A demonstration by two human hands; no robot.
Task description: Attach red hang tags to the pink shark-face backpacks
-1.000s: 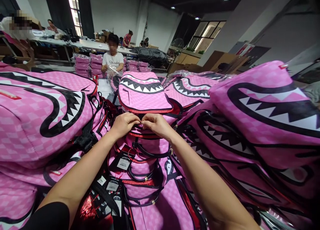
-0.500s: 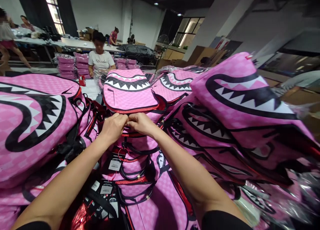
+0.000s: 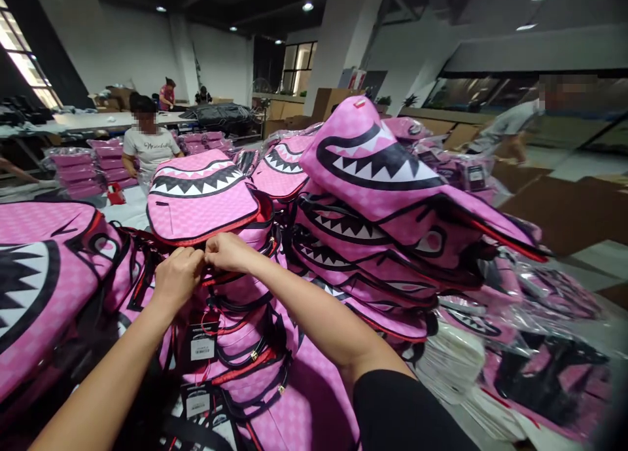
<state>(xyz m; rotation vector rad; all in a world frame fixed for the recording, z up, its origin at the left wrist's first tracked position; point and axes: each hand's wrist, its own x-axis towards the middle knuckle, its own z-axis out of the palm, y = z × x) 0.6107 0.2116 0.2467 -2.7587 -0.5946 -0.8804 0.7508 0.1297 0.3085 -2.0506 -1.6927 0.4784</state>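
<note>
My left hand [image 3: 177, 274] and my right hand [image 3: 226, 251] meet fingertip to fingertip at the near edge of a pink checkered backpack [image 3: 206, 210] with a shark-mouth print. Both are closed in a pinch; what lies between the fingers is hidden. That backpack tops a stack of similar ones, whose red-trimmed edges and black handles face me. Below my hands, a black hang tag with a white barcode label [image 3: 202, 349] dangles on a red string. A second tag's white label [image 3: 197, 405] shows lower down.
More shark-print backpacks stand at the left [image 3: 73, 274] and in a tall leaning pile [image 3: 377, 169] at the right. Plastic-wrapped bags [image 3: 554, 379] and white stacked sheets [image 3: 454, 353] lie lower right. A person in a white shirt [image 3: 150, 146] is beyond the stack; another person [image 3: 515, 124] bends at far right.
My view has swung to the right, so the backpacks and hands appear further left. A person at the far right has come into view. My hands stay together at the same backpack's edge.
</note>
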